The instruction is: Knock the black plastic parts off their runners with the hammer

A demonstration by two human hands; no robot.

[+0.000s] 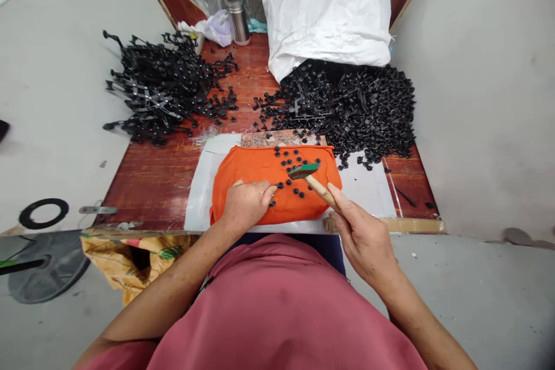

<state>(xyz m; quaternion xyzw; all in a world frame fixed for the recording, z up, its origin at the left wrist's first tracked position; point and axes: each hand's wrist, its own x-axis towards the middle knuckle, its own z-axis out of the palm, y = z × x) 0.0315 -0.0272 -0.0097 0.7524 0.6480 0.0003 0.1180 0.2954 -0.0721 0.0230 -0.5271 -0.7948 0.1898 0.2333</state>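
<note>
My right hand (367, 238) is closed round the wooden handle of a small hammer (319, 188). Its green-and-dark head is over an orange cloth pad (243, 169) lying across the table's front edge. On the left part of the pad, my left hand (247, 203) is closed, thumb and forefinger pinched at a small black plastic piece (280, 185). The fingers partly hide that piece. Several small round black parts (296, 191) lie scattered on the cloth around the hammer head.
A tangled heap of black plastic pieces (160, 87) stands at the left, and a larger heap of small black parts (368, 110) at the right. Behind them are a white sack (329, 6) and a steel flask (238, 22). A patterned yellow cloth (117, 260) hangs at the front left.
</note>
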